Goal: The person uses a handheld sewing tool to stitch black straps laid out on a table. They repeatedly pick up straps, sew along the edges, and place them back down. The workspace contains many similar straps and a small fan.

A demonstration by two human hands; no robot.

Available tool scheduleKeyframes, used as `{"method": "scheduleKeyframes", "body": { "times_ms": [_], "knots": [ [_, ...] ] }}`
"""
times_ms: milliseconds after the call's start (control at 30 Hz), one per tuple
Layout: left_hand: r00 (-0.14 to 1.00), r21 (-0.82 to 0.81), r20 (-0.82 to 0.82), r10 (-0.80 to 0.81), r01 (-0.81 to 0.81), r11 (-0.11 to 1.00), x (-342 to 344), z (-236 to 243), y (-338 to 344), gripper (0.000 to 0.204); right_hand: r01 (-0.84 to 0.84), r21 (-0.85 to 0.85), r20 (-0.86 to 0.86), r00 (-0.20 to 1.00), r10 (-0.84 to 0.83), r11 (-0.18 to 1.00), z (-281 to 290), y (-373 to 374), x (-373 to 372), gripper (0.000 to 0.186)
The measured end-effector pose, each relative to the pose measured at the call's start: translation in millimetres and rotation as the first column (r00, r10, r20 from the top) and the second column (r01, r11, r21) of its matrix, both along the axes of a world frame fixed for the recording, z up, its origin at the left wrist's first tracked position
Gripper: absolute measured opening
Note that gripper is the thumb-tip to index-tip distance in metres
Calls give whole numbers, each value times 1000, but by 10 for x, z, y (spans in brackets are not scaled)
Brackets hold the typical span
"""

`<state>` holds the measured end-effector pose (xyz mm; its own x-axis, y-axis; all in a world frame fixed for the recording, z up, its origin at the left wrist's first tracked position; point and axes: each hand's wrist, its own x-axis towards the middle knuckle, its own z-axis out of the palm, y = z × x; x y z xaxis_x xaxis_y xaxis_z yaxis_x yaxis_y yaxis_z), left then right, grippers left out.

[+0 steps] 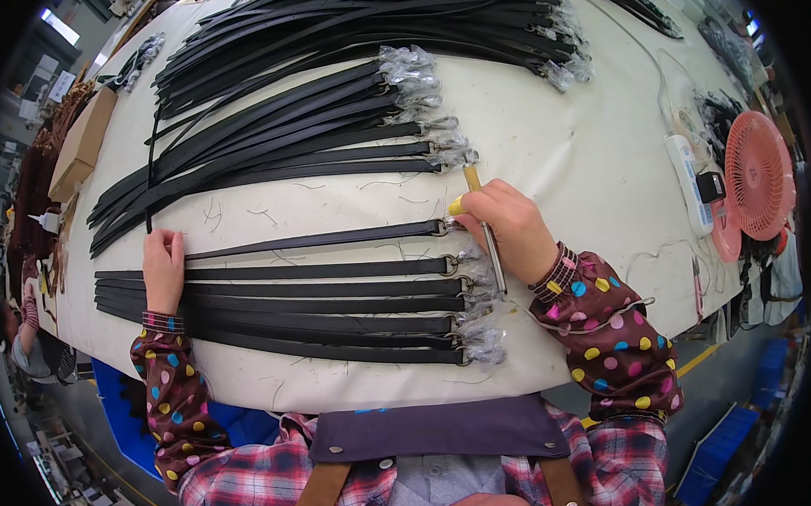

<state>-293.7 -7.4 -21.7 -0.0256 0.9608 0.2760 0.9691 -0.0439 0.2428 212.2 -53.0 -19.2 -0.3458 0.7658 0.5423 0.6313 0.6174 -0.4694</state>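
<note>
On the white table lies a row of black straps (362,305), side by side, their metal-ringed ends wrapped in transparent plastic. One black strap (314,240) lies a little apart above that row. My left hand (164,271) is closed on its left part, and a narrow dark strip runs up from the fingertips. At the strap's other end, by its metal ring (440,226), is my right hand (508,226). Its fingers are wrapped round a slim metal rod tool (494,258) with a brass-coloured upper end. A yellow cover sits on one fingertip; the fingers partly hide the ring's end.
More black straps (265,137) lie above my hands, and a thick pile (350,29) sits at the far side. Loose threads are scattered between. At right are a pink fan (758,176) and a white power strip (687,182). A cardboard box (84,145) stands at the left edge.
</note>
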Motion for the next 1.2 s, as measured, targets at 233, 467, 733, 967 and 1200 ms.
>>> {"method": "scheduleKeyframes", "body": {
  "times_ms": [233,467,733,967,1200],
  "knots": [
    [907,-125,-180,382,-406,905,-756,-253,-34,50,25,8,35,999,-26,1000,2,-41,37,17],
    [949,1,-77,304,-305,952,-1275,-556,-161,50,13,23,-5,1000,-13,1000,-13,-22,20,17],
    [731,78,-555,397,-430,900,-448,-49,-480,43,30,-23,-51,998,-31,999,-18,-33,58,19],
    [841,-191,322,-436,508,840,1837,672,-423,29,60,-162,-130,988,-81,985,18,-73,35,18],
    [655,-158,436,-617,731,664,2934,245,-191,36,55,-236,-255,960,-116,970,-21,-72,28,20]
  ]
}}
